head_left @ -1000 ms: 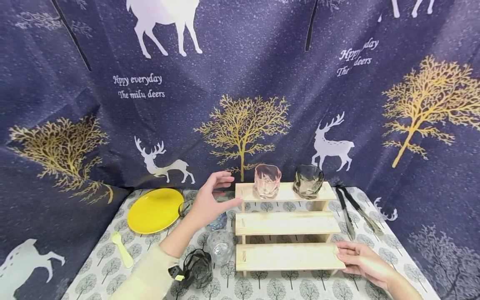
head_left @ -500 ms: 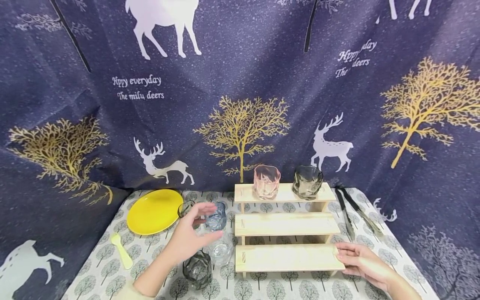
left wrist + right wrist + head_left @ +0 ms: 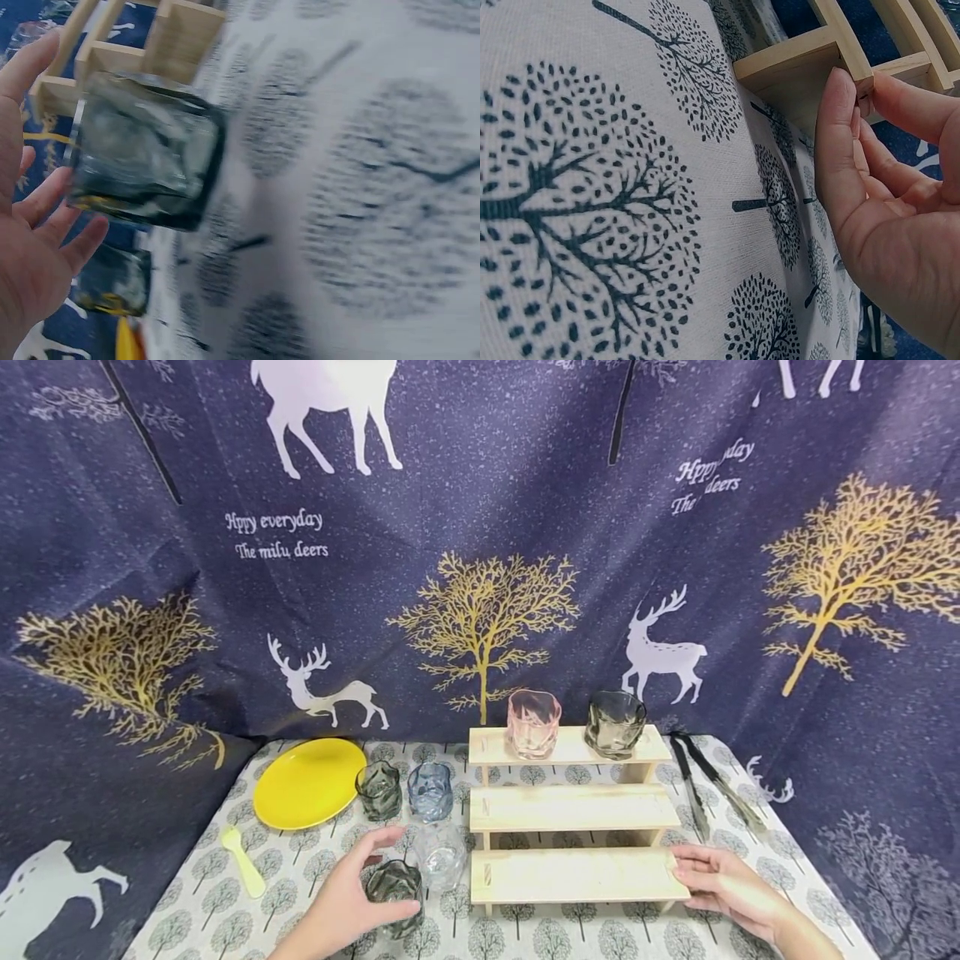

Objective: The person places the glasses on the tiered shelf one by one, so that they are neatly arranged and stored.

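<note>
Spread fingers of my left hand point(image 3: 352, 893) stand around the left side of a dark grey glass cup point(image 3: 395, 893). In the left wrist view that dark cup point(image 3: 150, 154) sits beyond the palm, and whether any finger touches it I cannot tell. My right hand point(image 3: 731, 889) pinches the right end of the lowest step of a three-tier wooden display stand point(image 3: 573, 875), thumb and fingers on its edge in the right wrist view. A pink glass cup point(image 3: 534, 727) and a grey glass cup point(image 3: 616, 727) stand on the top tier.
Behind the left hand are a clear glass cup point(image 3: 441, 857), a blue glass cup point(image 3: 431, 793) and another dark glass cup point(image 3: 378, 792). A yellow plate point(image 3: 307, 783) and a pale yellow fork point(image 3: 243, 862) lie left. Tongs point(image 3: 720, 785) lie right of the stand.
My left hand has come down and toward me, from beside the stand's top tier, past the blue cup, to the front dark cup. The right hand keeps its hold on the stand.
</note>
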Demonstrator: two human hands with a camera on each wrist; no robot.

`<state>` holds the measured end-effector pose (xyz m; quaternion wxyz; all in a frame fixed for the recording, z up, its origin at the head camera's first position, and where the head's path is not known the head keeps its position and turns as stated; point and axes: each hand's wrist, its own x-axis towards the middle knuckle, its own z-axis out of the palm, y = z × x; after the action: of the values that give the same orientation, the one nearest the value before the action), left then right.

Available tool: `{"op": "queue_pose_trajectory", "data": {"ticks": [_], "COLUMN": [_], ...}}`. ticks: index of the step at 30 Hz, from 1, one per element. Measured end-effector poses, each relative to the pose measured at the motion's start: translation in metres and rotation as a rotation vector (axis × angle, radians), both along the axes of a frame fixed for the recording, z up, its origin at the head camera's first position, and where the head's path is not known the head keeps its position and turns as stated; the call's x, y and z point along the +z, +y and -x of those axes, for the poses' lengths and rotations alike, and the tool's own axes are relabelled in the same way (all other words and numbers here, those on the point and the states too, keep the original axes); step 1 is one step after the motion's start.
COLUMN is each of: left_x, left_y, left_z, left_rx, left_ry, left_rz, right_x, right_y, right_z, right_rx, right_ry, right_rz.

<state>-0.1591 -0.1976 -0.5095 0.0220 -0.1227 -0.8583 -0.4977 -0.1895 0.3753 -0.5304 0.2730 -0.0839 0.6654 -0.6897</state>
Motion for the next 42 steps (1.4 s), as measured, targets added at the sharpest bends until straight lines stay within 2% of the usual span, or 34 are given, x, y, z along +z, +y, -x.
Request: {"op": "queue_pose_trajectory", "data": {"ticks": [4,10,15,26,31,36,39,42], "left_x": [-0.016,-0.033,-0.038,-0.047,-0.048,-0.042,-0.035,-0.028], "left_y": [-0.004,-0.007,-0.008,-0.008,-0.006,-0.001,0.004,0.011], "left_z": [-0.007,-0.012,-0.013,-0.014,-0.018,-0.025,-0.03,-0.036], "left_rx": [0.013,0.019,0.009,0.006,0.058,0.111,0.143,0.185], "left_ry": [-0.06,-0.066,-0.095,-0.16,-0.185,-0.207,-0.196,-0.155], "left_rz": [0.006,0.034,-0.001,-0.159,-0.195,-0.238,-0.249,-0.25], "right_x": [0.0,0.0,-0.002,-0.001,-0.003,-0.003,-0.003,-0.002], "right_y": [0.0,-0.001,-0.002,-0.002,-0.002,-0.001,-0.001,-0.001], "right_z": [0.0,0.0,-0.001,-0.001,0.0,0.001,0.0,0.0], "right_rx": [-0.001,-0.002,-0.003,0.001,0.008,0.003,0.006,0.007], "right_ry": [0.0,-0.003,0.017,0.022,0.028,0.018,0.024,0.021], "right_rz": [-0.004,-0.003,0.01,0.007,0.03,0.024,0.023,0.021]}}
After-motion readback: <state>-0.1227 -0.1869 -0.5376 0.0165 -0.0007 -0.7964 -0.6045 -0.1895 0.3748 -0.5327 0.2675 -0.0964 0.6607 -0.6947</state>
